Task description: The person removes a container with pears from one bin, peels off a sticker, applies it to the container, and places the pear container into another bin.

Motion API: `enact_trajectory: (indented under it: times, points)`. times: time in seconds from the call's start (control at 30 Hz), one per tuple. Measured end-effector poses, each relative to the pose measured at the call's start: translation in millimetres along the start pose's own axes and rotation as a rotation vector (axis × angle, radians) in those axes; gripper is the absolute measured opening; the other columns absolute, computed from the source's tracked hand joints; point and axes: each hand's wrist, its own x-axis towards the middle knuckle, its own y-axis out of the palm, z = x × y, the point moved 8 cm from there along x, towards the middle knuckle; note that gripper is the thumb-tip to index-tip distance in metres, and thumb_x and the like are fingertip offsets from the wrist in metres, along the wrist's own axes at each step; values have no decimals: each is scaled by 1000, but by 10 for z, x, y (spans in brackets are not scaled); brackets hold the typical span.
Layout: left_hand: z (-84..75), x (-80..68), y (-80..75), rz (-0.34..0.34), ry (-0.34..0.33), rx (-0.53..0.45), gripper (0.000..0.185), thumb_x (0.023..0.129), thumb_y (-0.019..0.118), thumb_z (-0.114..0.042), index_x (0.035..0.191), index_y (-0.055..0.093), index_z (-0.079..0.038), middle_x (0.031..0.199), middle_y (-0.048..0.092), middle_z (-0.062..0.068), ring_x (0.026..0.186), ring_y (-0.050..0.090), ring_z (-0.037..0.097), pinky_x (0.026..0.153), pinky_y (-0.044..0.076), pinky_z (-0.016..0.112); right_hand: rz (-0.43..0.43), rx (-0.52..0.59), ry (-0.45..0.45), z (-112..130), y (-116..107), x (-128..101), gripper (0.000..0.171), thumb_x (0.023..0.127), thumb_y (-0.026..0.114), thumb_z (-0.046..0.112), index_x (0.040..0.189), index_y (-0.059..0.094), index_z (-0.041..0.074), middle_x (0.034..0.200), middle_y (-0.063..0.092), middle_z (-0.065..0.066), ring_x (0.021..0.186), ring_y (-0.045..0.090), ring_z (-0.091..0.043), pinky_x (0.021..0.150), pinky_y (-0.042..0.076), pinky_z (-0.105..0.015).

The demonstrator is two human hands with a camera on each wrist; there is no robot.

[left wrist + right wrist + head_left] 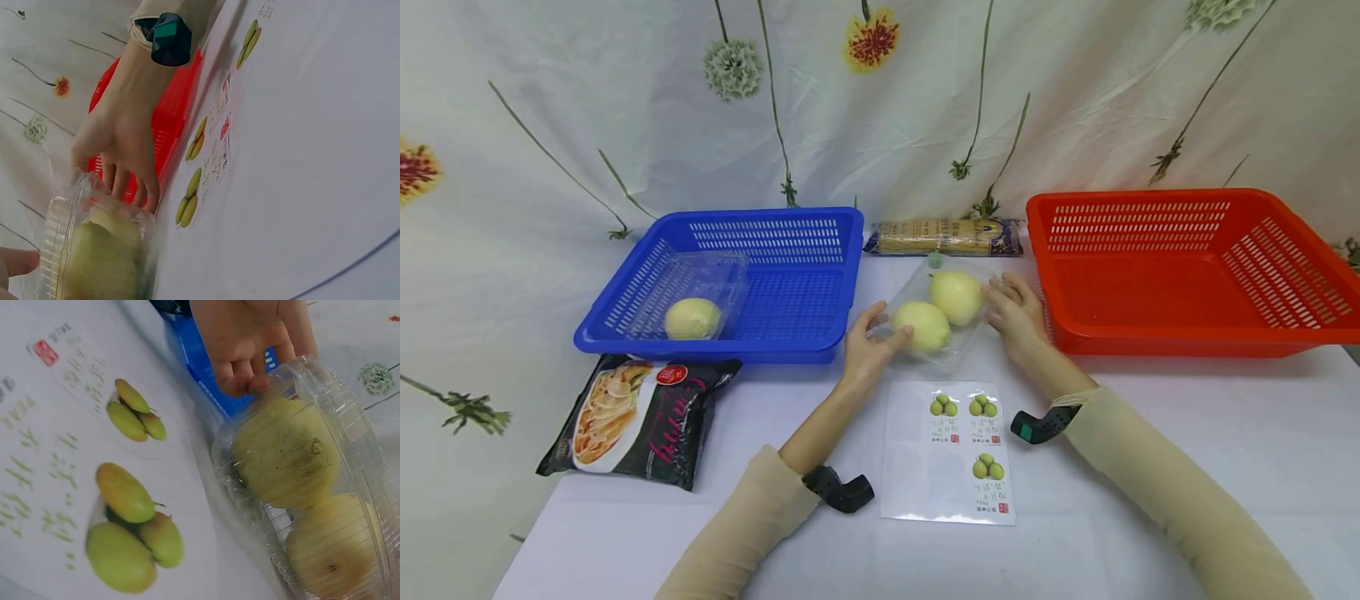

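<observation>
I have the clear clamshell box (942,312) with two pears on the table (1150,433) between the baskets, my left hand (868,342) and right hand (1018,315) curled against its ends. Next, I judge, calls for pressing it closed evenly.

Two baskets stand on the desk (1150,467): one blue basket (820,333) and one red basket (1187,337). There are two clear plastic boxes, one in the blue basket (715,275) holding one pear (692,318), and one between the baskets (958,346) holding two pears (956,297). That makes three pears. One sticker sheet (917,475) shows three labels. One dark noodle packet (632,421), one long spaghetti packet (943,237). Two hands (867,346).
</observation>
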Motion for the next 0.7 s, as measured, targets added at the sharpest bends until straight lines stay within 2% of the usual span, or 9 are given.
enact_trajectory:
  times: [0.13,0.23,0.43,0.57,0.7]
  points:
    - [-39,9,-16,-55,22,28,66,78,71,-6,138,44,-5,129,46,19,74,48,10,62,43,20,-9,27,-2,-24,-33,-102,61,92,53,8,146,25,4,147,35,-12,111,46,-14,93,44,-31]
    - [-62,16,-6,-74,49,33,68,78,71,-6,139,42,-3,129,45,21,67,43,7,58,40,17,-19,36,1,-43,-69,-187,60,92,53,7,145,24,3,146,34,-13,112,44,-15,100,41,-36]
    - [-113,23,2,-109,109,41,67,77,70,-5,138,42,0,131,44,22,68,38,7,58,36,15,-72,77,28,-94,-146,-362,55,91,55,4,140,29,3,138,37,-10,103,48,-12,100,43,-35]
    - [-176,40,2,-132,157,35,59,78,68,-4,134,48,1,128,48,21,72,39,8,60,35,15,-103,125,39,-124,-194,-453,39,89,58,2,122,38,9,121,42,-3,96,50,-12,99,44,-38]
    - [-242,70,21,-143,207,38,50,80,65,-2,128,54,3,117,53,22,72,40,10,60,35,15,-116,142,30,-132,-225,-533,29,88,60,3,104,40,15,108,44,1,90,52,-11,98,45,-40]
